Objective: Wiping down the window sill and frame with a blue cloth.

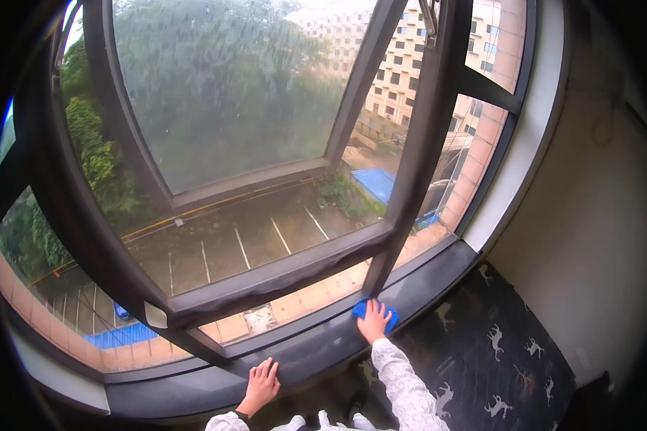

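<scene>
My right hand (373, 321) presses a blue cloth (391, 319) against the dark window sill (323, 345), close to the foot of an upright window post. Its fingers are spread over the cloth, whose edges show around them. My left hand (263, 380) rests on the front part of the same sill, lower and to the left, with nothing visible in it. Above both hands is the dark window frame (302, 269), with an outward-tilted sash (248, 180) of wet or streaked glass.
The window opening looks down on a parking area (259, 231). At the right, a dark covering with pale animal figures (496, 339) lies below the sill, beside a plain wall (561, 215). A white patch (155, 315) marks the frame's lower left corner.
</scene>
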### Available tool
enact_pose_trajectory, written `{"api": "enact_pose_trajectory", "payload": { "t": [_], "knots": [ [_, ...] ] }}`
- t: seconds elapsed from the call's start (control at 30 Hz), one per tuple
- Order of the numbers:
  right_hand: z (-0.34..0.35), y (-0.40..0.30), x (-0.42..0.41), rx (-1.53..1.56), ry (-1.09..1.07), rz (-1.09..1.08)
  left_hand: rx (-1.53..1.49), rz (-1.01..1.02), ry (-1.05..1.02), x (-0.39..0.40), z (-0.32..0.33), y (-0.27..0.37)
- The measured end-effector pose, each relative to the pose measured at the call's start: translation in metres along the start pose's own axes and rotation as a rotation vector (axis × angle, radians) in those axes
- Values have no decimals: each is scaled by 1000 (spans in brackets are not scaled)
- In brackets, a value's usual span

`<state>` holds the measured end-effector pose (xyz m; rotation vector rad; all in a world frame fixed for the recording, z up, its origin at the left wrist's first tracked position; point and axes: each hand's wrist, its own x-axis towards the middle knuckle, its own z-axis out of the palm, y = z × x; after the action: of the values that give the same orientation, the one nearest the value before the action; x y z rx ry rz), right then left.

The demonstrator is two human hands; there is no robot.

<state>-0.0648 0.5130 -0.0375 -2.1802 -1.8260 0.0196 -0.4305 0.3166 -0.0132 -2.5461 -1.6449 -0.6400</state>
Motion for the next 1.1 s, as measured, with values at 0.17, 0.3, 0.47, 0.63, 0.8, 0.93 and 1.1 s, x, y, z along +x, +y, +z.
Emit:
{"api": "enact_pose_trajectory", "payload": {
  "t": [0.17, 0.3, 0.47, 0.63, 0.8, 0.93, 1.1],
  "knots": [
    [1, -56, -46, -29, -3, -71, -2, 11, 17, 0, 2, 0],
    [2, -96, -80, -21, 11, -134, -7, 21, 39, -1, 3, 0],
    [7, -147, -127, 5, 16, -262, -17, 12, 47, -3, 6, -1],
    [9, -181, -161, 38, -1, -374, -63, -7, 59, -6, 10, -3],
    [-4, -159, -164, 119, 9, -529, -101, -8, 50, -7, 12, -8],
    [-17, -110, -152, 91, 36, -472, -104, -21, 44, -7, 13, -7],
    [-23, -42, -114, 34, 39, -204, -96, -23, 32, -5, 12, -5]
  ]
}}
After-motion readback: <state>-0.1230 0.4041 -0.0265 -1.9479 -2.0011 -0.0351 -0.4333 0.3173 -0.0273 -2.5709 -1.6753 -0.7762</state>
